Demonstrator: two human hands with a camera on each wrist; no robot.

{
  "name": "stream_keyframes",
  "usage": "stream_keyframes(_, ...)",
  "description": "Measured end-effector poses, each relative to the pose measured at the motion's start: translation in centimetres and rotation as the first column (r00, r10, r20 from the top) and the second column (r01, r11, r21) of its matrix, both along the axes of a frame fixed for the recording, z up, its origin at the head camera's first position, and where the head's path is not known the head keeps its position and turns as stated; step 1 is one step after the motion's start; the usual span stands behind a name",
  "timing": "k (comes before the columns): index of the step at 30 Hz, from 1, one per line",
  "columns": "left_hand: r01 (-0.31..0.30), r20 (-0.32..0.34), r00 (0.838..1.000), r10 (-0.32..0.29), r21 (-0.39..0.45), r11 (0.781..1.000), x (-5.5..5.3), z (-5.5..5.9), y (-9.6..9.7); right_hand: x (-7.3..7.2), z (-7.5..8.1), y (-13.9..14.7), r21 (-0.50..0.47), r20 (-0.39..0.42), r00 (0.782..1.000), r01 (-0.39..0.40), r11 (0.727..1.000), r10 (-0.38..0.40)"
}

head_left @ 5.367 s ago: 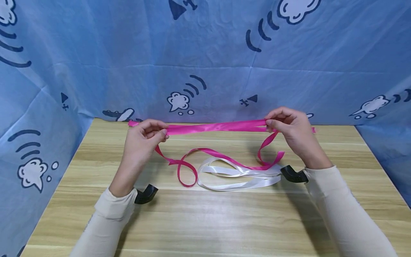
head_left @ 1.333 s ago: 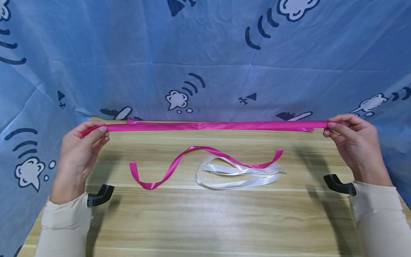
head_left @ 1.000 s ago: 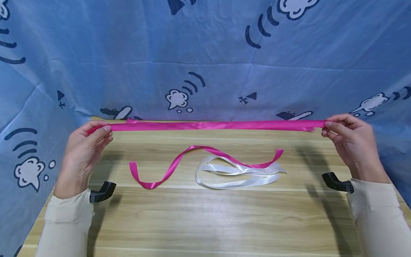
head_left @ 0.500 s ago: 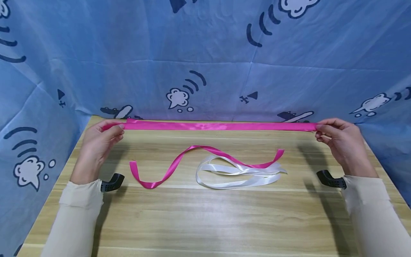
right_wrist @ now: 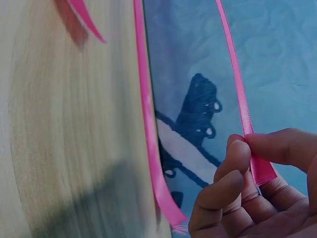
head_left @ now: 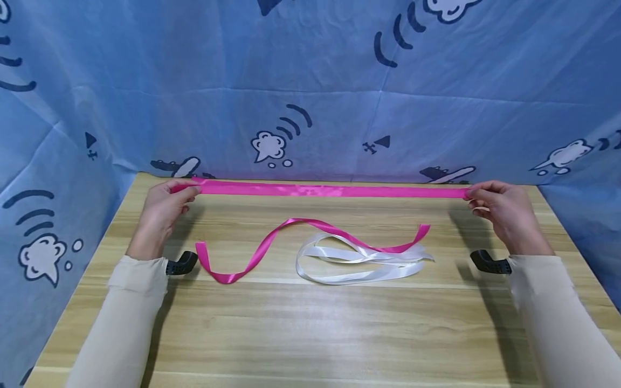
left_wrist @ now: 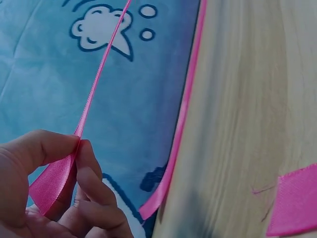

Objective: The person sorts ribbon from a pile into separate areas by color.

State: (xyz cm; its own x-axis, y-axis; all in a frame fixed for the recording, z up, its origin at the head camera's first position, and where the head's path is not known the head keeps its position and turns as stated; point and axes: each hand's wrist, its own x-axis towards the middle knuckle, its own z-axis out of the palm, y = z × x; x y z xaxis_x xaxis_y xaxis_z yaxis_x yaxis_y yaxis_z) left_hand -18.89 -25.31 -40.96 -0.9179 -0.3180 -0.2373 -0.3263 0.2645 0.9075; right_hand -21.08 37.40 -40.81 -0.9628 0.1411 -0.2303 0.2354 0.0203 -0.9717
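Observation:
A pink satin ribbon [head_left: 388, 191] is stretched taut between both hands near the table's back edge. My left hand [head_left: 162, 207] pinches one end between thumb and forefinger; in the left wrist view the ribbon's short tail [left_wrist: 52, 186] fans out below the pinch. The other end is pinched by my right hand [head_left: 506, 213], its tip [right_wrist: 262, 171] poking past the fingers in the right wrist view. Beneath it a second pink ribbon [right_wrist: 143, 89] lies along the table's back edge, mostly hidden in the head view. A third pink ribbon [head_left: 259, 253] lies in a wavy line mid-table.
A looped white ribbon [head_left: 359, 277] lies on the wooden table [head_left: 310, 334], partly under the wavy pink one. A blue printed cloth [head_left: 310, 64] hangs behind the table and at both sides. Black wrist mounts [head_left: 181, 264] jut from the sleeves.
Earlier my hands spread apart, drawing the ribbon out to full length, and a loop of the wavy ribbon opened out. Since then both hands have moved inward with the taut ribbon, which now overlaps the back-edge ribbon.

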Motion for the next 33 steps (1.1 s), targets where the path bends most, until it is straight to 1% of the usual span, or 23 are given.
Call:
stream_keyframes(3,0.009,0.011,1.000,-0.009,-0.027,1.000,-0.5,-0.3,0.4,-0.3,-0.4,0.1,0.039,0.025,1.000,0.003,0.999,-0.004)
stream_keyframes(7,0.031,0.028,0.999,-0.030,-0.057,0.998,-1.0,-0.6,0.6,-0.7,-0.9,0.1,0.154,0.053,0.999,-0.012,0.988,0.004)
stream_keyframes(9,0.041,0.041,0.998,-0.038,-0.079,0.996,-1.2,-0.9,0.7,-1.1,-1.0,0.1,0.233,0.068,0.998,-0.026,0.972,0.011)
stream_keyframes(13,0.055,0.059,0.997,-0.048,-0.127,0.990,-1.8,-1.3,0.9,-1.7,-1.2,0.0,0.342,0.097,0.995,-0.049,0.939,0.017)
stream_keyframes(17,0.053,0.047,0.998,-0.047,-0.121,0.991,-2.1,-1.5,1.2,-2.1,-1.6,0.0,0.378,0.117,0.993,-0.048,0.925,0.004)
stream_keyframes(21,0.035,0.030,0.999,-0.032,-0.109,0.993,-2.4,-1.9,1.4,-2.5,-2.0,-0.1,0.427,0.133,0.991,-0.047,0.903,-0.011)
stream_keyframes(24,0.038,0.044,0.999,-0.033,-0.127,0.991,-2.6,-2.2,1.6,-2.8,-2.3,-0.2,0.455,0.140,0.990,-0.039,0.890,-0.028)
stream_keyframes(27,0.052,0.072,0.997,-0.041,-0.156,0.986,-2.9,-2.5,1.8,-3.1,-2.5,-0.3,0.478,0.157,0.987,-0.037,0.878,-0.044)
stream_keyframes(31,0.053,0.101,0.994,-0.034,-0.193,0.980,-3.2,-2.8,2.0,-3.4,-2.9,-0.5,0.512,0.184,0.981,-0.036,0.858,-0.068)
stream_keyframes(33,0.050,0.109,0.994,-0.028,-0.205,0.977,-3.4,-3.0,2.2,-3.5,-3.1,-0.5,0.514,0.192,0.978,-0.026,0.857,-0.086)
